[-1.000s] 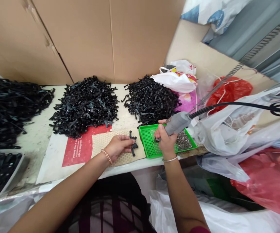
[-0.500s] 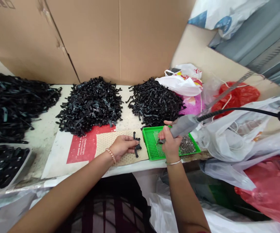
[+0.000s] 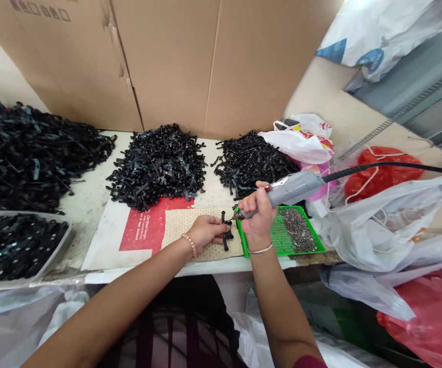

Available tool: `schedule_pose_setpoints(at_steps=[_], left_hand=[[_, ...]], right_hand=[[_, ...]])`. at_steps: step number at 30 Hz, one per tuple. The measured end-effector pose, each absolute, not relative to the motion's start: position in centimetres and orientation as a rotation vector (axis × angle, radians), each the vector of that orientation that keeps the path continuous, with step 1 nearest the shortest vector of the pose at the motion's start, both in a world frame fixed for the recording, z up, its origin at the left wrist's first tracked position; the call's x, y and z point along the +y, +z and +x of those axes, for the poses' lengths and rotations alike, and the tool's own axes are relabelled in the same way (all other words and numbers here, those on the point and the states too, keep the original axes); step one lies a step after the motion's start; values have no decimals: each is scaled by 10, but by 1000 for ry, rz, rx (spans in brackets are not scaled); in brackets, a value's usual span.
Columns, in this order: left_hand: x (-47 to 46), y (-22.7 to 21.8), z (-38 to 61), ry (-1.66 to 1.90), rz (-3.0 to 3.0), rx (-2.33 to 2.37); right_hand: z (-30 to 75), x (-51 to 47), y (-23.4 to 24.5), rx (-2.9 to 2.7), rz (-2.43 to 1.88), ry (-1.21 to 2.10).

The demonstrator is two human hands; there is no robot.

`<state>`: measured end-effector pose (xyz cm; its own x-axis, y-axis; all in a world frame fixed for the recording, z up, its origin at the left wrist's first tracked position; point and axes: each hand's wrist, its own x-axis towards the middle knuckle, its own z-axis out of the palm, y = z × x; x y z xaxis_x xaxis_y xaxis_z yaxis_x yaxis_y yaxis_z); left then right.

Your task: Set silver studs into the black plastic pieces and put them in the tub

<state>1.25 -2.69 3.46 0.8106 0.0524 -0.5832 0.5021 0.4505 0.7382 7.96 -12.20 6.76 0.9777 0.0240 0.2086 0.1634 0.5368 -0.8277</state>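
Observation:
My left hand (image 3: 207,231) pinches small black plastic parts (image 3: 226,242) over a tan textured mat (image 3: 175,230). Wrapped around a grey electric screwdriver (image 3: 292,189) is my right hand (image 3: 258,212). The tool lies tilted, its tip pointing left and meeting or almost meeting the black parts; whether a screw sits on the tip is too small to tell. Under and beside my right hand is a green perforated tray (image 3: 246,243), with many small metal screws (image 3: 300,230) heaped in its right half.
Piles of black plastic parts stand at the left (image 3: 32,153), the middle (image 3: 163,163) and the right (image 3: 255,161). A white tub (image 3: 62,245) of black pieces sits at the front left. Cardboard (image 3: 175,61) backs the table. Plastic bags (image 3: 359,220) and the tool's cable (image 3: 390,166) occupy the right.
My right hand has brought the screwdriver left from over the green tray to the black parts in my left hand. The whole view has shifted somewhat.

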Motion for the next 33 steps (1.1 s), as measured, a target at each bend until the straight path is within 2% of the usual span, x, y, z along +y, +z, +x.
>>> schedule_pose_setpoints(at_steps=[33], left_hand=[[-27,29,12,-286,1092,567]], right_hand=[[74,-120,62,-211,-1064,-119]])
